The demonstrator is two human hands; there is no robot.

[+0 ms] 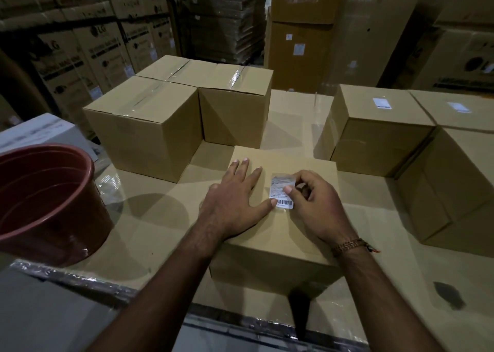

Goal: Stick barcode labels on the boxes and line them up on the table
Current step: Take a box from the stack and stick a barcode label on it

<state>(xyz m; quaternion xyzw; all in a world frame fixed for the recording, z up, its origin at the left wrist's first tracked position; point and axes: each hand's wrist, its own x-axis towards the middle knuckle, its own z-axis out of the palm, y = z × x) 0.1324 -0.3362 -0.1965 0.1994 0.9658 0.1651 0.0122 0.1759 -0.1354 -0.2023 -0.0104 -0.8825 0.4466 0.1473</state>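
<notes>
The barcode label (282, 191), thin, limp and tacky, is pinched at its right edge by the right hand (314, 204) and lies on top of the nearest cardboard box (280, 234), while the left hand (235, 196) is pressed flat, thumb at the label's lower-left corner. The box looks stiff and probably light, best gripped by opposite sides. Unlabelled boxes (149, 127) crowd eleven o'clock, labelled boxes (379, 127) two o'clock, a red bucket (45, 204) nine o'clock.

One head-worn camera is looking forward and steeply down from close above the table (149, 234), taking in both forearms up close and reaching back to stacked cartons (88, 55) well behind.
</notes>
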